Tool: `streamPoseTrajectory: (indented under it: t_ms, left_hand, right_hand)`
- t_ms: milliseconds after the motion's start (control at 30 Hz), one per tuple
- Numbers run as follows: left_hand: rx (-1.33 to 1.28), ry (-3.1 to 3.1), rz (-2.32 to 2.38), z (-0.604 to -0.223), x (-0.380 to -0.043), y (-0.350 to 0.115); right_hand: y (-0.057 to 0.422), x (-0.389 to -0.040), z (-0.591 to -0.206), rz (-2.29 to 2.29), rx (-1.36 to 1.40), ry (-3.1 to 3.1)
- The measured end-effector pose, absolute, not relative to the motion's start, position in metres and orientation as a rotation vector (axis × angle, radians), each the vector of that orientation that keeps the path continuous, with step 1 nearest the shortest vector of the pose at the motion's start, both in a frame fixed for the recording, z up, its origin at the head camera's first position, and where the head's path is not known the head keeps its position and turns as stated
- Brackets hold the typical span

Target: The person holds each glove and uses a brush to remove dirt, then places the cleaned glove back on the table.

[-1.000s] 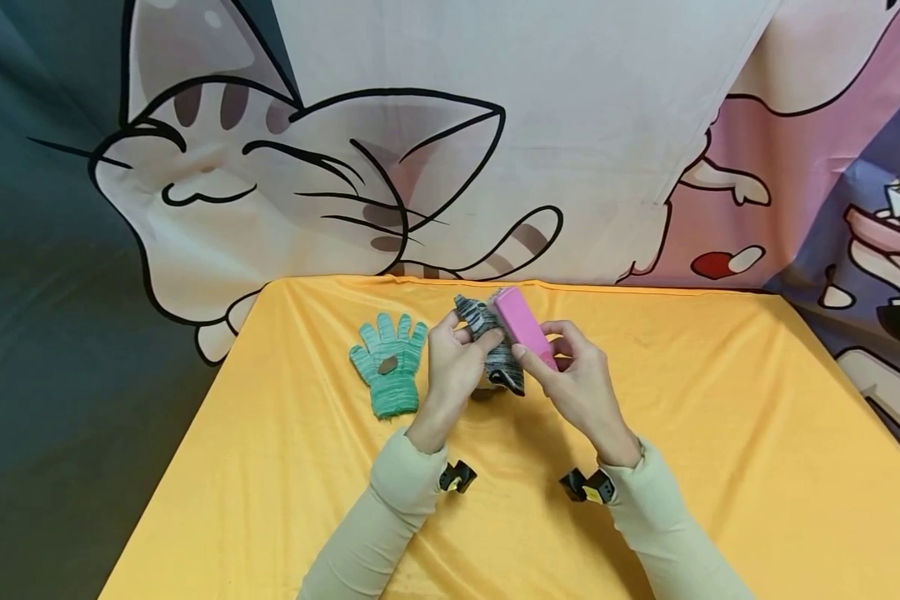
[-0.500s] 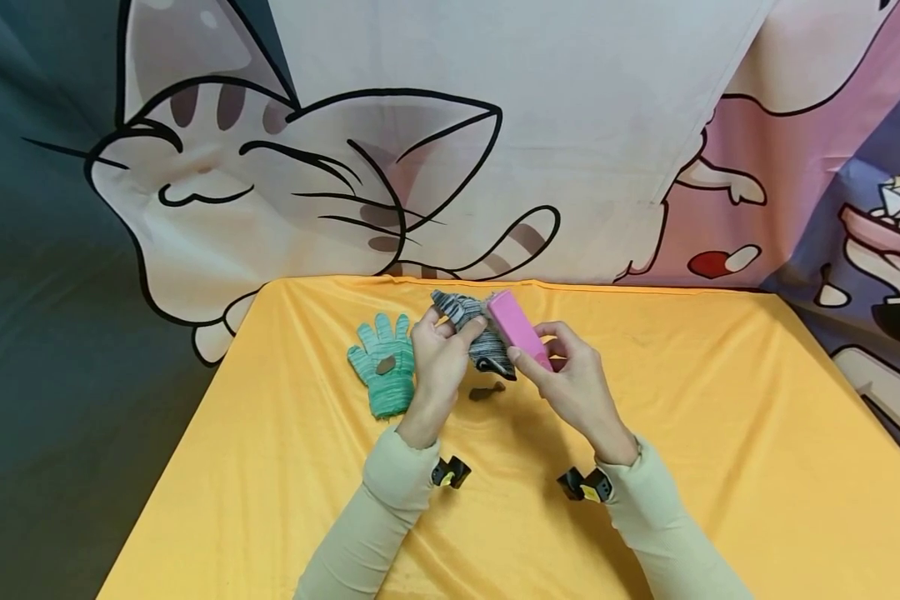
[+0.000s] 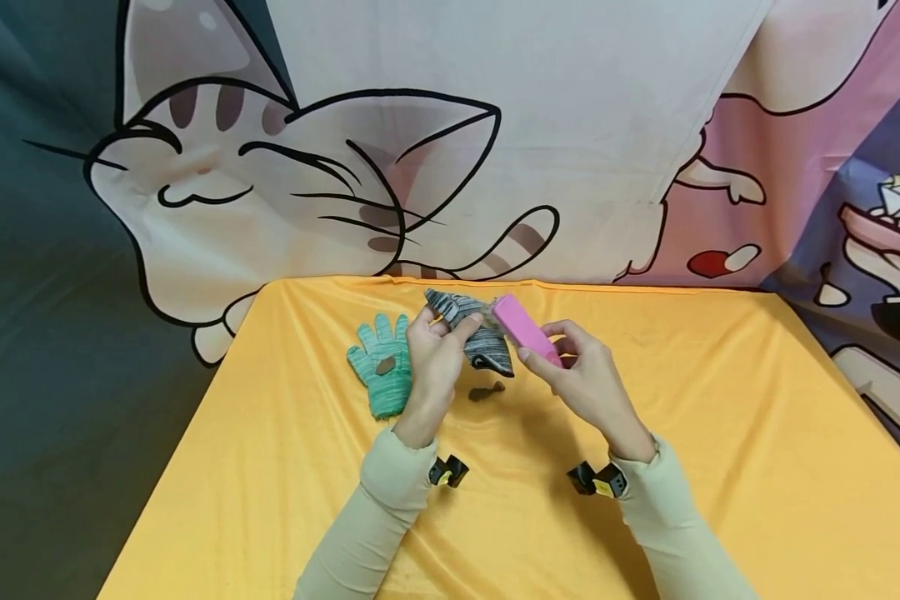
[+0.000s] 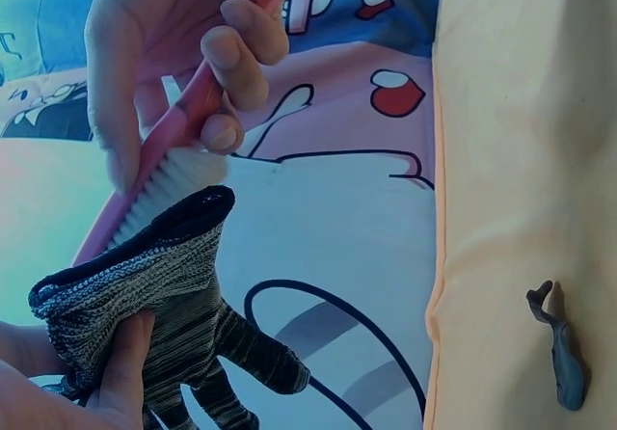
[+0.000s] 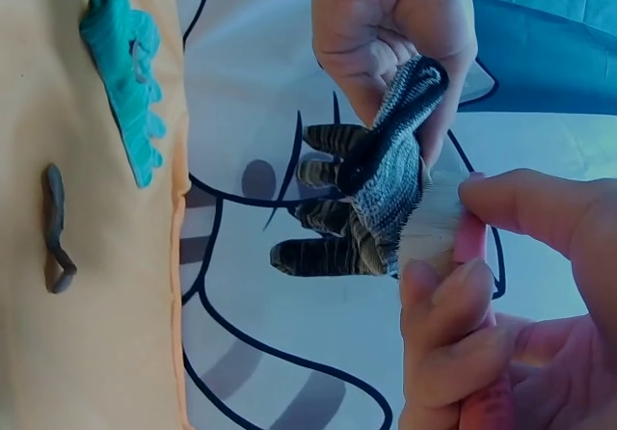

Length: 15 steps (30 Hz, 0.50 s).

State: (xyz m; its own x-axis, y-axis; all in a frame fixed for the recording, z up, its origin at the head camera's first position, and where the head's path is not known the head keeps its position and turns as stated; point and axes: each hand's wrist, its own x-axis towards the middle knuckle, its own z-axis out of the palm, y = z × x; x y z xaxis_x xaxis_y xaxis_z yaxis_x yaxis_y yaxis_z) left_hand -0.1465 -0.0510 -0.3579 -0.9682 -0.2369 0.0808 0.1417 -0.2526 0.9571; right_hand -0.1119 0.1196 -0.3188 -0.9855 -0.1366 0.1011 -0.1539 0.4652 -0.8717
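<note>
Fabric printed with a cartoon cat (image 3: 607, 167) hangs behind everything, and a yellow cloth (image 3: 720, 375) covers the table in front of it. Over that cloth the person's left hand (image 3: 437, 354) pinches a black-and-grey striped glove (image 3: 487, 346), thumb on one face and fingers behind, while the right hand (image 3: 581, 379) has its fingers curled round a pink brush (image 3: 523, 327). To brush well, I would have the left hand draw the knit taut, since slack cloth would probably fold away from the bristles (image 5: 429, 228); short, light strokes running away from the pinch should suit, with the right wrist loose and the left fingers clear. A green glove (image 3: 387, 392) lies flat on the cloth, just beside the left hand. The striped glove is in the air, gripped just below its cuff (image 4: 125, 271): the cuff's mouth tips up towards the brush and the knit fingers hang free past the thumb. The brush slants from the right hand with its bristles facing the knit beside the cuff; whether they press or barely graze, I cannot tell. Smallest come a dark, thin-tailed lump (image 3: 486, 392) on the cloth below the hands and a brown patch (image 3: 385, 365) on the green glove.
</note>
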Motion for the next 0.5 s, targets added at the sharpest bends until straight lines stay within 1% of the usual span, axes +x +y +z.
streamPoseTrajectory:
  t_ms: [200,367,500]
  left_hand:
    - [0.098,-1.843,-2.395,-0.357,-0.146,-0.051]
    - [0.032,-1.957,-2.5,-0.354,-0.143,-0.045]
    - [-0.03,-2.029,-2.499,-0.355,-0.141,-0.041]
  right_hand:
    - [0.122,-0.111,-0.318,1.608,0.252,-2.576]
    - [0.119,-0.111,-0.322,1.646,0.278,-2.497]
    - [0.115,-0.109,-0.322,1.609,0.311,-2.494]
